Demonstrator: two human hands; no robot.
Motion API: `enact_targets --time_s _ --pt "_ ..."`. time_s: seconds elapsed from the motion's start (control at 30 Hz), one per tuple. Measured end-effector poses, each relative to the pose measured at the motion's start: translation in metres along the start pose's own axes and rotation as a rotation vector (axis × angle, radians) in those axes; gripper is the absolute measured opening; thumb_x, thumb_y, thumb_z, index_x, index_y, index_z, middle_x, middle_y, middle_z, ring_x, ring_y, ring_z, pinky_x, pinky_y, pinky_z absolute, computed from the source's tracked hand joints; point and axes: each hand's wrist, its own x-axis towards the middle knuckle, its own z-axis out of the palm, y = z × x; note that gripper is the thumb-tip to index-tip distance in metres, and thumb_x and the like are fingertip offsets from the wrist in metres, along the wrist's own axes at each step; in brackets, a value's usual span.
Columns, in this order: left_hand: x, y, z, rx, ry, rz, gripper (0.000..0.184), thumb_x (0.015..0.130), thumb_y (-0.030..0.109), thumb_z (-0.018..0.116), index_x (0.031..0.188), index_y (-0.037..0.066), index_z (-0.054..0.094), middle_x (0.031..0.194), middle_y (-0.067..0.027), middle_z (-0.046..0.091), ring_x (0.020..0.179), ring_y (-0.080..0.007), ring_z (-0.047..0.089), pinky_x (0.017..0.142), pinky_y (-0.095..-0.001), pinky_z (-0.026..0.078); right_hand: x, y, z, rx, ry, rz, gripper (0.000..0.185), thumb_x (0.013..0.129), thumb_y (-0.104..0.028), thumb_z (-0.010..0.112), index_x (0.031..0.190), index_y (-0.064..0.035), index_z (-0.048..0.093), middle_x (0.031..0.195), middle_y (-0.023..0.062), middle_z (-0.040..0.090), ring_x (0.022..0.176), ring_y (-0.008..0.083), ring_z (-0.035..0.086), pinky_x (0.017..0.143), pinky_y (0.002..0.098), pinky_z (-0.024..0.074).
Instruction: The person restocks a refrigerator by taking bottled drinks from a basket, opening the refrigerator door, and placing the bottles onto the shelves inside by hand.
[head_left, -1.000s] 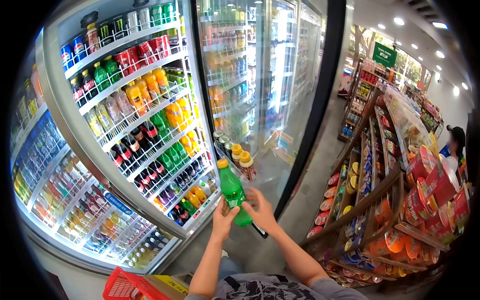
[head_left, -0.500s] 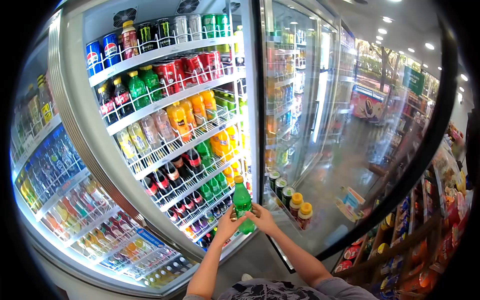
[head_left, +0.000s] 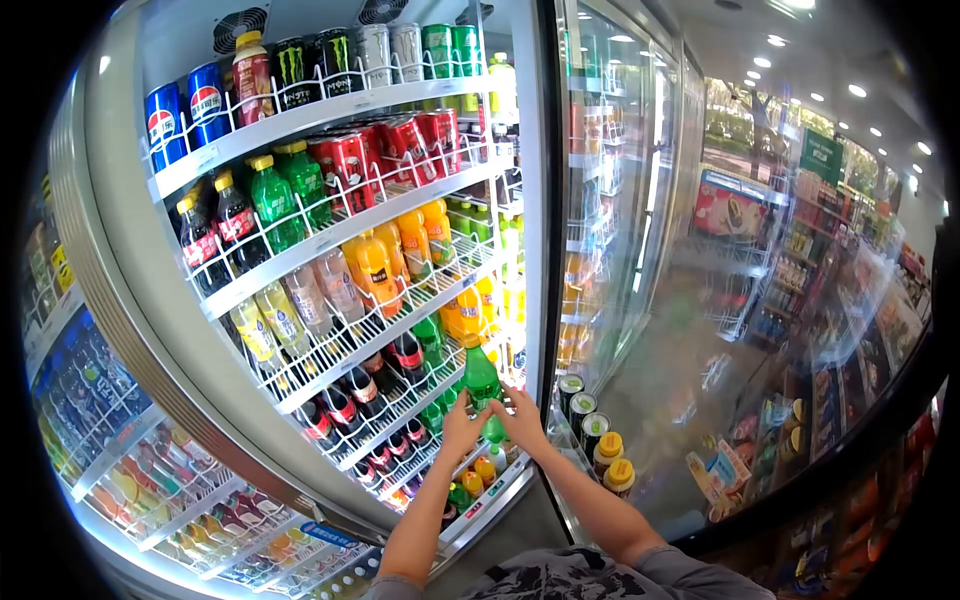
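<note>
Between my two hands, in front of the open fridge, is a green soda bottle point(head_left: 481, 372) with a yellow cap, held upright. My left hand point(head_left: 464, 426) grips its left side, and my right hand point(head_left: 519, 418) grips its right side, thumbs close together over the front. The hands cover much of the bottle's label and middle. Behind it are wire shelves with orange soda bottles point(head_left: 374, 272), dark cola bottles point(head_left: 337, 407) and more green bottles point(head_left: 430, 332).
The glass door point(head_left: 650, 300) stands open on the right, with cans point(head_left: 583, 405) and yellow-capped bottles point(head_left: 613, 462) in its lower rack. Red cans point(head_left: 345, 168) and energy drink cans point(head_left: 338, 62) fill the upper shelves. Another lit fridge point(head_left: 100, 400) is at left.
The view has come closer to the shelves. Both hands, still around the green bottle, have moved forward and slightly up toward the shelves.
</note>
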Motion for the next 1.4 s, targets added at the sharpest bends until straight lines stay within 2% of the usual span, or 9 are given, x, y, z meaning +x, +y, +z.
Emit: enact_targets --time_s 0.27,0.43,0.6,0.7,0.97,1.03,1.2,1.27,1.4 --pt "0.073 -0.014 -0.016 0.014 0.019 0.029 0.078 0.077 0.030 0.081 0.139 0.000 0.045 0.122 -0.0229 0.063 0.107 -0.0319 0.065 0.089 -0.0397 0.052 0.068 -0.005 0.017 0.173 -0.040 0.188 0.047 0.092 -0.013 0.052 0.139 -0.0089 0.050 0.116 0.0163 0.067 0.098 0.0247 0.067 0.083 0.0333 0.0516" --pt "0.114 -0.032 -0.013 0.371 0.238 0.211 0.081 0.070 0.031 0.086 0.136 0.000 0.051 0.092 -0.0159 0.062 0.075 -0.0274 0.061 0.071 -0.0370 0.051 0.109 0.012 0.040 0.218 -0.087 0.132 0.055 0.087 -0.003 0.047 0.142 -0.0075 0.046 0.123 0.0202 0.064 0.112 0.0294 0.063 0.094 0.0348 0.0484" --pt "0.145 -0.050 -0.009 0.373 0.335 0.250 0.075 0.071 0.020 0.085 0.134 -0.001 0.052 0.087 -0.0140 0.060 0.073 -0.0243 0.061 0.066 -0.0348 0.051 0.140 0.036 0.068 0.264 -0.107 -0.014 0.059 0.087 0.001 0.048 0.146 -0.0045 0.038 0.130 0.0211 0.060 0.124 0.0300 0.056 0.103 0.0363 0.0432" --pt "0.152 -0.038 -0.013 0.283 0.287 0.179 0.070 0.079 0.017 0.077 0.140 0.004 0.046 0.098 -0.0190 0.059 0.090 -0.0357 0.061 0.075 -0.0423 0.049 0.152 0.030 0.065 0.257 -0.145 0.000 0.060 0.087 0.001 0.049 0.146 -0.0044 0.037 0.131 0.0220 0.058 0.127 0.0309 0.053 0.105 0.0364 0.0410" --pt "0.174 -0.037 0.004 0.233 0.361 0.162 0.067 0.084 0.017 0.072 0.142 0.004 0.042 0.108 -0.0210 0.057 0.094 -0.0393 0.061 0.078 -0.0448 0.050 0.185 0.064 0.090 0.360 -0.101 -0.078 0.057 0.087 0.001 0.049 0.142 -0.0031 0.037 0.134 0.0230 0.055 0.128 0.0326 0.052 0.104 0.0391 0.0431" --pt "0.179 -0.048 0.009 0.219 0.396 0.163 0.066 0.085 0.017 0.071 0.143 0.004 0.041 0.110 -0.0220 0.057 0.096 -0.0400 0.060 0.079 -0.0451 0.050 0.192 0.074 0.098 0.257 -0.021 -0.243 0.054 0.085 -0.003 0.048 0.139 0.0008 0.038 0.119 0.0273 0.060 0.108 0.0404 0.061 0.089 0.0428 0.0489" --pt "0.183 -0.065 0.017 0.252 0.405 0.097 0.068 0.088 0.018 0.068 0.146 0.004 0.035 0.117 -0.0245 0.054 0.098 -0.0435 0.059 0.083 -0.0466 0.050 0.198 0.084 0.106 0.314 -0.110 -0.192 0.055 0.086 -0.005 0.051 0.139 0.0014 0.037 0.119 0.0271 0.060 0.108 0.0414 0.061 0.089 0.0433 0.0489" --pt "0.189 -0.066 0.018 0.237 0.394 0.063 0.067 0.088 0.018 0.067 0.145 0.003 0.035 0.121 -0.0245 0.052 0.099 -0.0438 0.059 0.082 -0.0473 0.050 0.204 0.094 0.110 0.370 -0.221 -0.090 0.056 0.092 -0.002 0.050 0.144 -0.0004 0.029 0.140 0.0223 0.048 0.136 0.0293 0.043 0.107 0.0376 0.0399" --pt "0.198 -0.070 0.022 0.278 0.389 0.079 0.066 0.088 0.016 0.065 0.146 0.003 0.034 0.120 -0.0272 0.054 0.100 -0.0446 0.059 0.081 -0.0475 0.050 0.209 0.102 0.116 0.386 -0.268 -0.027 0.058 0.092 -0.002 0.050 0.145 -0.0007 0.027 0.139 0.0201 0.050 0.136 0.0295 0.043 0.107 0.0391 0.0396"
